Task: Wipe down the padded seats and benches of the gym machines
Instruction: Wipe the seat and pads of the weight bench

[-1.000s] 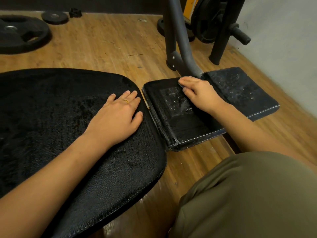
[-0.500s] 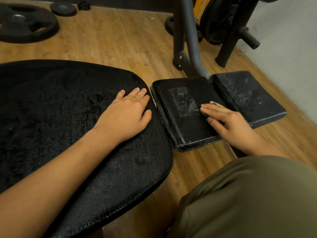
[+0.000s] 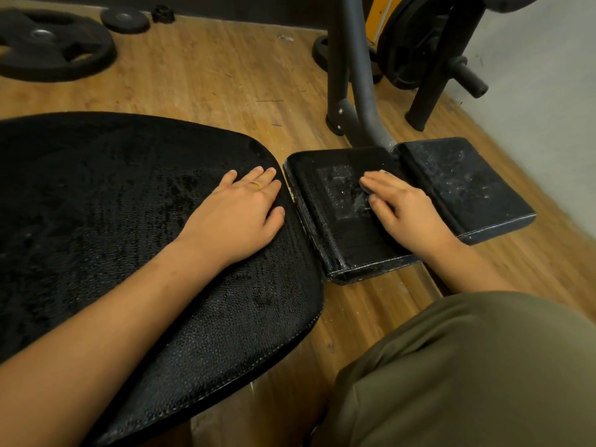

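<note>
A large black padded bench [image 3: 113, 221] fills the left of the view, its surface glossy and wet-looking. My left hand [image 3: 238, 214] rests flat on its right end, fingers straight, a ring on one finger. To the right lies a small black seat pad [image 3: 335, 240] with a dusty, whitish patch in its middle. My right hand [image 3: 400, 204] lies flat on this pad with fingers straight and together, fingertips at the dusty patch. A dark bit shows under the fingertips; I cannot tell what it is. A second small pad [image 3: 464, 182], speckled white, adjoins on the right.
Grey machine frame tubes [image 3: 351, 91] rise just behind the small pads. Black weight plates [image 3: 51, 50] lie on the wooden floor at far left, another plate on a rack [image 3: 416, 43] at top right. A pale wall [image 3: 548, 91] runs along the right. My olive-clad knee [image 3: 467, 366] fills the lower right.
My right hand slid from the pad's far edge down toward me, then back up to the pad's middle. My left hand stayed on the bench.
</note>
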Demonstrator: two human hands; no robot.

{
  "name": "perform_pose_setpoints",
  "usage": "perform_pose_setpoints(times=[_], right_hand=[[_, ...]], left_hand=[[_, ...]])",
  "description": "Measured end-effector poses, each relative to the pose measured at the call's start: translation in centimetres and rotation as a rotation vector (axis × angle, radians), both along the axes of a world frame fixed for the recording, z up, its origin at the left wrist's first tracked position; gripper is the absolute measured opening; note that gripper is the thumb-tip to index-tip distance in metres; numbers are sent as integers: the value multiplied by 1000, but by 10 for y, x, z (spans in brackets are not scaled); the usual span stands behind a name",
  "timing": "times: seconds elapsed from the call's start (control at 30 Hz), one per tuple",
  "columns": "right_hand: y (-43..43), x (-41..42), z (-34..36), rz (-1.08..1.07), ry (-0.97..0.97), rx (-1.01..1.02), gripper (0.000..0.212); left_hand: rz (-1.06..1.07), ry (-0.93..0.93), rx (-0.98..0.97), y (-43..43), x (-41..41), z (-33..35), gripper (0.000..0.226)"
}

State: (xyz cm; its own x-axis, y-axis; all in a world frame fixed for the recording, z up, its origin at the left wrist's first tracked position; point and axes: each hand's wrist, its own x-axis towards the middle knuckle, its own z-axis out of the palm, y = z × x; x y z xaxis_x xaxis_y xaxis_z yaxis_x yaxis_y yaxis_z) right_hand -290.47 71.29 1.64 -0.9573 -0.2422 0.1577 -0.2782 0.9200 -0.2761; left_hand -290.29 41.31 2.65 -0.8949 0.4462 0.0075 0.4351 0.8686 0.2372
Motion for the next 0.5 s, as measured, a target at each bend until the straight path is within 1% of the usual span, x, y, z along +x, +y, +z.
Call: perform_pose_setpoints(times=[0.1,0.2,0.3,0.5], right_hand=[[11,43,-6,18,28,-33,37],[17,56,-9,37,50,-28,39],[9,32,-4,58,20,-8,39],[-19,-59,2,48,-1,11,36]], left_hand=[[-3,-5,8,1,-3,-1,56],[-9,-9,7,1,-4,-1,56],[-19,-8,2,1,-5,-1,57],[-18,-10,-1,2,-3,-1,57]])
